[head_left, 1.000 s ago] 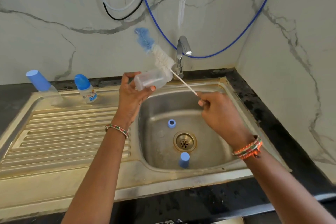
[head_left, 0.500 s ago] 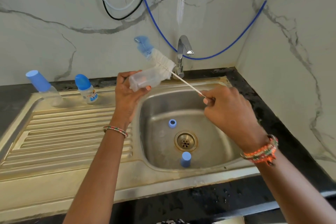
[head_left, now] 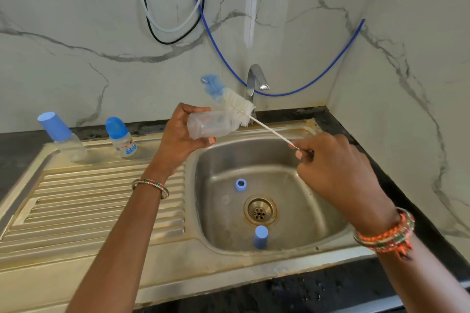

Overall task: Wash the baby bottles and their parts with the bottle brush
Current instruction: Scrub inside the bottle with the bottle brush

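Mid-frame, the left hand (head_left: 178, 140) grips the clear bottle (head_left: 211, 124) sideways while the right hand (head_left: 330, 168) pinches the bottle brush (head_left: 239, 107) handle, likely lining bristles up with its mouth.

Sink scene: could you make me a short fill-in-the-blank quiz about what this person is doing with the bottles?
1. The left hand holds a clear ____ on its side above the sink.
2. The right hand pinches the thin white handle of the ____.
3. Two capped bottles stand on the drainboard, and their caps are ____ in colour.
4. Down in the basin, a blue cap stands near the ____.

Missing words: bottle; bottle brush; blue; drain
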`<state>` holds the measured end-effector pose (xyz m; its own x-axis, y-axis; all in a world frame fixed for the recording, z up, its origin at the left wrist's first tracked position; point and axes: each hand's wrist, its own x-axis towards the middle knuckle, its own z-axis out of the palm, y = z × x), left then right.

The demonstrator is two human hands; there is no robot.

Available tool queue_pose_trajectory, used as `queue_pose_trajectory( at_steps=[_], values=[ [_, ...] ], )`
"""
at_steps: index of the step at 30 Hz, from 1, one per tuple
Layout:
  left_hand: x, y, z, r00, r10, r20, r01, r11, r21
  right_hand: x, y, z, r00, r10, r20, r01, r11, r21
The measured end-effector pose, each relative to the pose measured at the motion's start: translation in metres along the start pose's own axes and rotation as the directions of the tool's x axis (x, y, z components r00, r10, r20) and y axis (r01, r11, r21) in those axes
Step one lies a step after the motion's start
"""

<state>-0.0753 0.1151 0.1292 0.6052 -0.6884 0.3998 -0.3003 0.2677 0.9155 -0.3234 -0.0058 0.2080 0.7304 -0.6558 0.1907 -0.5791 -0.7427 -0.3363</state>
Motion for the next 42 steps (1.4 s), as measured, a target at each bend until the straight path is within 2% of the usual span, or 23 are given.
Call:
queue_pose_trajectory(
  at_steps=[3, 8, 13, 15, 18, 21, 24, 29, 33, 36, 42],
  values=[
    [0.0, -0.007, -0.001, 0.998, 0.001, -0.064, -0.005, 0.998, -0.065, 0.0, 0.003, 0.0, 1.0, 0.001, 0.014, -0.001, 1.0, 0.022],
    [-0.003, -0.003, 0.022, 0.998, 0.024, 0.057, -0.023, 1.0, -0.019, 0.018, -0.005, 0.01, 0.998, -0.019, 0.057, 0.017, 0.999, 0.034],
    [-0.004, -0.002, 0.0, 0.996, 0.037, -0.079, -0.035, 0.999, 0.026, 0.011, 0.012, -0.003, 0.997, -0.034, 0.068, 0.033, 0.999, 0.015],
    [-0.004, 0.003, 0.004, 0.999, 0.043, -0.024, -0.041, 0.997, 0.064, 0.014, 0.012, -0.004, 0.997, -0.055, 0.051, 0.054, 0.998, 0.021],
    [0.003, 0.01, 0.014, 0.991, 0.07, 0.117, -0.095, 0.969, 0.228, 0.028, 0.004, 0.002, 0.997, -0.052, 0.049, 0.052, 0.999, 0.009],
    [0.008, 0.014, 0.002, 0.994, 0.079, 0.073, -0.097, 0.951, 0.294, 0.027, 0.011, 0.0, 0.994, -0.08, 0.07, 0.079, 0.997, 0.017],
    [0.005, 0.019, -0.006, 0.996, 0.072, 0.052, -0.083, 0.959, 0.27, 0.017, 0.021, -0.007, 0.992, -0.104, 0.071, 0.1, 0.993, 0.062],
    [0.004, 0.023, 0.019, 0.984, 0.063, 0.167, -0.082, 0.991, 0.109, 0.034, 0.007, 0.003, 0.992, -0.093, 0.083, 0.085, 0.992, 0.093],
    [-0.001, 0.013, 0.003, 0.999, 0.018, 0.036, -0.017, 1.0, -0.016, 0.023, 0.014, -0.002, 0.996, -0.082, 0.039, 0.078, 0.993, 0.091],
    [-0.006, 0.007, 0.001, 0.988, -0.114, -0.101, 0.096, 0.982, -0.164, 0.008, 0.015, 0.001, 0.997, -0.066, -0.043, 0.07, 0.992, 0.101],
    [0.003, 0.013, 0.04, 0.841, -0.364, -0.402, 0.254, 0.919, -0.301, 0.01, 0.003, 0.055, 0.982, -0.145, -0.122, 0.157, 0.983, 0.097]
  ],
)
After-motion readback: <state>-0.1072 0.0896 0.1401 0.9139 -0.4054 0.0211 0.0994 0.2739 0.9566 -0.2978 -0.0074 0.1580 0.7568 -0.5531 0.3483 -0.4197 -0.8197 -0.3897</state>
